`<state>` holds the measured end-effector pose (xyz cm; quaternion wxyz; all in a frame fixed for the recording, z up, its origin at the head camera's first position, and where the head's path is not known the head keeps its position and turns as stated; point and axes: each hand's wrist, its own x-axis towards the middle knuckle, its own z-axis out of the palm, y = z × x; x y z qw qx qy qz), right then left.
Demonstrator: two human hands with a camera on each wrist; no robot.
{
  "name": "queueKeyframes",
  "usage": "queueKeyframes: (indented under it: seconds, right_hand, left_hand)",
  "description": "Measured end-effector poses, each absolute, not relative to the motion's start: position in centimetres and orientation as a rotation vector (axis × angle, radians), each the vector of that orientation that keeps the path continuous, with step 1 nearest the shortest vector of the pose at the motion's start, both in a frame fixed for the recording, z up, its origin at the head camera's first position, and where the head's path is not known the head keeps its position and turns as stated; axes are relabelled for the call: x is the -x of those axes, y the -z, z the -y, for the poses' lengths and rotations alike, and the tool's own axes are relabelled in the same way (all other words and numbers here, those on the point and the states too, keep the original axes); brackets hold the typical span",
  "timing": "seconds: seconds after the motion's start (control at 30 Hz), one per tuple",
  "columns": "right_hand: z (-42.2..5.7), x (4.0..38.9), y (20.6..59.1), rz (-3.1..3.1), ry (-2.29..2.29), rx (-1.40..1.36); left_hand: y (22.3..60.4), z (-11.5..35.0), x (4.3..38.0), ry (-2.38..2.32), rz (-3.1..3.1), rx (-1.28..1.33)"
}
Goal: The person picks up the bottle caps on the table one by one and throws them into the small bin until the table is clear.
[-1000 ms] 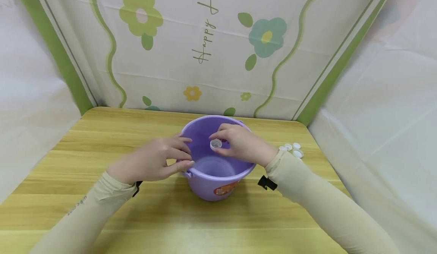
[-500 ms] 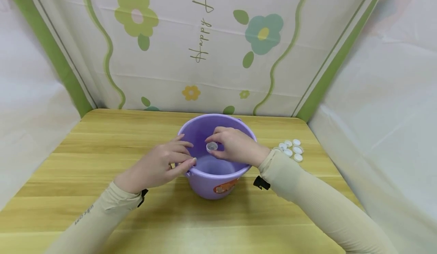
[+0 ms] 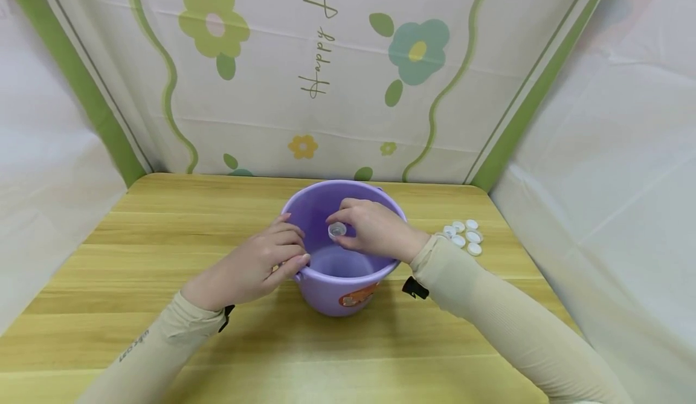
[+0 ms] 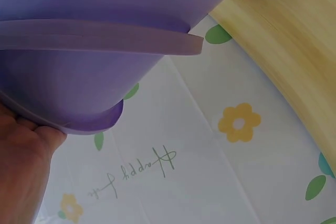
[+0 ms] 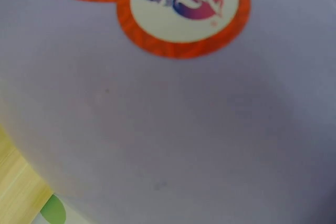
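Note:
A purple bucket with an orange label stands upright on the wooden table. My left hand grips its left rim, fingers over the edge and thumb near the handle joint. In the left wrist view, part of that hand shows at the rim of the bucket. Inside the bucket's mouth, my right hand pinches a small whitish bottle cap between thumb and fingers, hollow side up. The right wrist view is filled by the bucket's outer wall; no hand appears there.
Several white bottle caps lie in a cluster on the table, right of the bucket near my right sleeve. A patterned cloth hangs behind the table, and pale sheets flank both sides.
The right hand has shifted slightly left with the cap inside the bucket's mouth. Its sleeve has uncovered more caps on the table. The left hand's fingers have settled more closely onto the rim.

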<state>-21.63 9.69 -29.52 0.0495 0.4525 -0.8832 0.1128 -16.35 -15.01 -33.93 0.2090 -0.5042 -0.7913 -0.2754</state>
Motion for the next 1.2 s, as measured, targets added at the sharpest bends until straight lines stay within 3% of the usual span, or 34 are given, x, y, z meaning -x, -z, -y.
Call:
queueKeyframes:
  seconds: [0.47, 0.8, 0.97, 1.2]
  right_hand:
    - [-10.3, 21.9, 27.8, 2.778, -0.273, -1.337]
    - [-17.8, 23.0, 25.0, 2.716, -0.492, -1.013]
    - [-23.4, 23.6, 26.8, 2.794, -0.531, -0.855]
    - [-30.9, 24.3, 33.0, 2.959, -0.443, -0.701]
  left_hand:
    - [33.9, 15.2, 16.3, 0.773, 2.233, 1.404]
    - [34.1, 15.1, 16.7, 0.897, 2.122, 1.432]
    - [34.2, 15.2, 17.0, 1.0, 2.017, 1.459]
    - [33.5, 15.9, 17.2, 0.903, 1.848, 1.534]
